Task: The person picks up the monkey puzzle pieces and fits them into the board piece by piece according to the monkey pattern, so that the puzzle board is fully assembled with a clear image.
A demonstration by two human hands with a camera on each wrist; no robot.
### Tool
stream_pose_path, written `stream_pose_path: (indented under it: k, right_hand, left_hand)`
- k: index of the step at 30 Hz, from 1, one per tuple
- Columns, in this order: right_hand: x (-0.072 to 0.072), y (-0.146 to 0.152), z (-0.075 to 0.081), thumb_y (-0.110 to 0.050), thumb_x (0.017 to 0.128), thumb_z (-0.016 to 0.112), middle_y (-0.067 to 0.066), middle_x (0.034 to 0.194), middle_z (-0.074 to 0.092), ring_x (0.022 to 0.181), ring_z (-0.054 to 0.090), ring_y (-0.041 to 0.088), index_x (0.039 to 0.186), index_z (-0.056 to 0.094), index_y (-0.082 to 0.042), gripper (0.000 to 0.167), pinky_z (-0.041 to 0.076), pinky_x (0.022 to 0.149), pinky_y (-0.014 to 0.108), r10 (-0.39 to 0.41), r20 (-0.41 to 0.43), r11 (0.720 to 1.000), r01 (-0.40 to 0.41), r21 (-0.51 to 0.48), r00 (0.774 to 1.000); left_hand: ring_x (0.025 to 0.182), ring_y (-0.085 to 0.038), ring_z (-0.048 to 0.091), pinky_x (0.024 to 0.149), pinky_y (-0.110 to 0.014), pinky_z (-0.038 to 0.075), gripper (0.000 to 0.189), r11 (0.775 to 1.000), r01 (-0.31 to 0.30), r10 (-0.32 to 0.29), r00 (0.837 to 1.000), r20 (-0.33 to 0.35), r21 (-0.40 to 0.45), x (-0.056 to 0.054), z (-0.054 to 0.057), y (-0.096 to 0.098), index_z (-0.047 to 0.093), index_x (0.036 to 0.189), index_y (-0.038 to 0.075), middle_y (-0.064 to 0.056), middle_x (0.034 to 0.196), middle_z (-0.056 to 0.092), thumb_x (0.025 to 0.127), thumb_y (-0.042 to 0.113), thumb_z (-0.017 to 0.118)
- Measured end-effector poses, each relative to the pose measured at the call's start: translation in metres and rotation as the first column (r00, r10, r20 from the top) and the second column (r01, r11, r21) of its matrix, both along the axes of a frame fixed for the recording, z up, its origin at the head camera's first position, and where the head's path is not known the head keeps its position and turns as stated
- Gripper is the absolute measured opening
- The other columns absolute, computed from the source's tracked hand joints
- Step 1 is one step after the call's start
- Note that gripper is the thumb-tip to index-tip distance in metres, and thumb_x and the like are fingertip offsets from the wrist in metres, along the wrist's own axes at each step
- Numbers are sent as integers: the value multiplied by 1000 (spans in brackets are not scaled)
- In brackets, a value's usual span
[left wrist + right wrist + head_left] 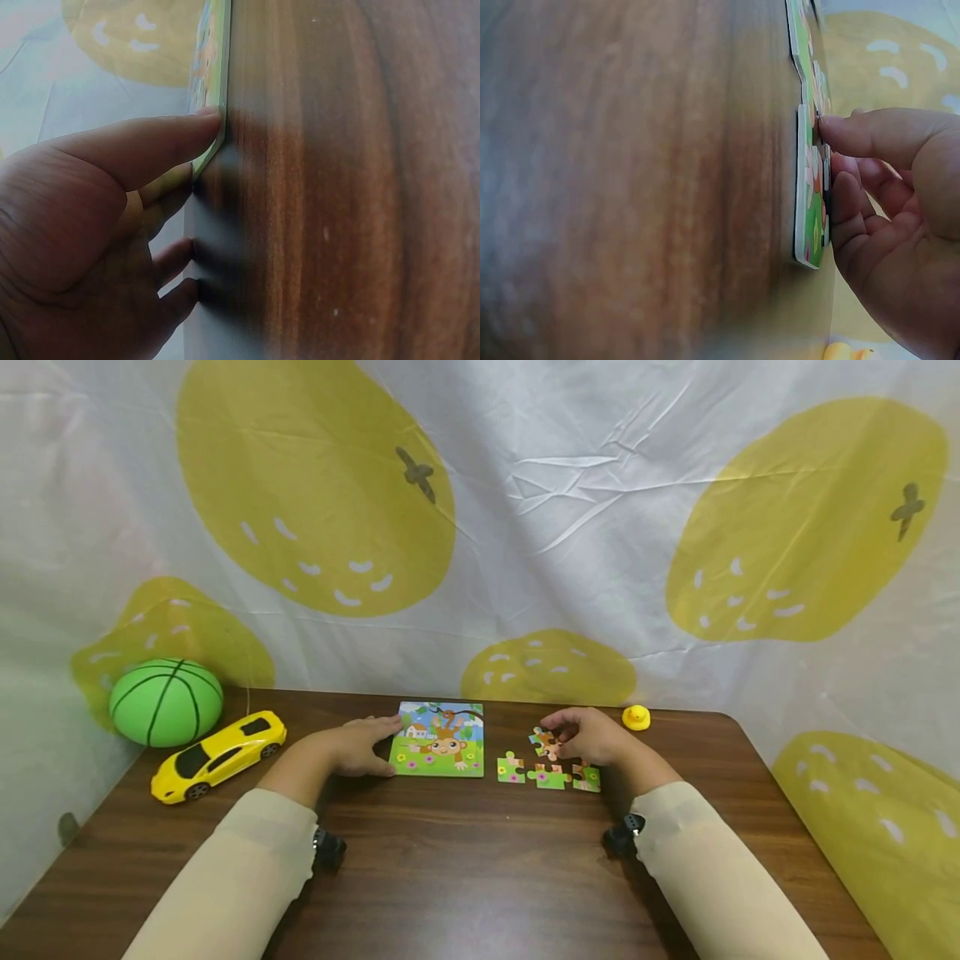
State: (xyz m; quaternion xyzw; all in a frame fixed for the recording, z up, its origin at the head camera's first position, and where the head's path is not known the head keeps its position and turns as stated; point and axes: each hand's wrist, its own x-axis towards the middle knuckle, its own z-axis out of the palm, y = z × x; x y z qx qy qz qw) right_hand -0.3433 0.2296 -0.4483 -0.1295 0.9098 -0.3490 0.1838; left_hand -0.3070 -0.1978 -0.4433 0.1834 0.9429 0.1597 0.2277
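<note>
A square monkey picture puzzle (pixel 438 739) lies flat, left of centre. My left hand (pixel 360 746) rests at its left side, fingers extended, the thumb touching the near left corner; the left wrist view shows the thumb (pixel 176 146) against the board's edge. To the right, my right hand (pixel 596 739) pinches a jigsaw piece (pixel 547 743) between thumb and fingers, low over the table. Below that hand lie a flowered green piece (pixel 512 770), a middle piece (pixel 551 779) and a corner piece (pixel 588 778). In the right wrist view the thumb (pixel 870 135) partly hides the pieces.
On the brown table (pixel 450 877), a yellow toy car (pixel 221 758) and a green ball (pixel 167 703) stand at the left. A small yellow rubber duck (pixel 636 718) sits behind my right hand. A white curtain (pixel 555 527) with yellow fruit prints hangs along the far edge.
</note>
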Motion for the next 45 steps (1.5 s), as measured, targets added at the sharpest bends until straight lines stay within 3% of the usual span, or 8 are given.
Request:
stream_pose_path:
  k: [8,15,19,24,34,45]
  right_hand:
    - [-1,-3,3,-10,95,80,12,126,69,105,62,23,140,70,-17,47,53,59,30,-8,-26,998,9,55,1000]
    - [0,-8,4,-17,94,82,14,118,71,75,61,20,140,70,-12,47,54,57,31,15,-58,994,-8,107,998]
    - [2,-10,5,-21,95,83,13,120,71,90,64,21,142,69,-13,49,55,62,31,19,-85,994,-10,110,996]
    - [4,-16,6,-25,95,82,10,124,73,107,67,23,145,68,-14,53,58,78,32,47,-151,996,-35,76,987]
    - [9,-49,15,-25,94,82,8,123,75,107,69,20,143,70,-11,52,60,91,40,112,-218,994,-109,25,970]
    - [8,-88,16,-22,95,79,5,122,74,105,68,18,145,68,-11,53,59,87,36,148,-186,987,-155,-28,971]
  left_hand:
    - [167,-47,13,135,-66,14,87,1000,1,-1,1000,-1,6,0,2,0,29,171,13,-10,181,20,101,41,72]
    - [167,-48,14,135,-66,15,87,1000,14,-14,1000,-7,3,-1,0,-1,30,170,12,-11,181,20,100,42,73]
    - [167,-48,14,135,-67,15,87,1000,14,-14,1000,-6,0,-2,-1,0,30,170,12,-11,181,21,100,43,72]
    - [167,-47,14,134,-67,15,87,1000,8,-8,1000,-2,-2,-2,-2,0,30,170,12,-11,181,21,100,44,72]
    - [166,-48,15,134,-66,15,87,1000,16,-16,1000,-9,-1,-2,-1,0,31,170,11,-12,181,21,100,43,73]
    - [166,-48,15,134,-66,16,88,1000,18,-18,1000,-12,0,-1,0,-2,31,170,11,-12,180,22,100,43,73]
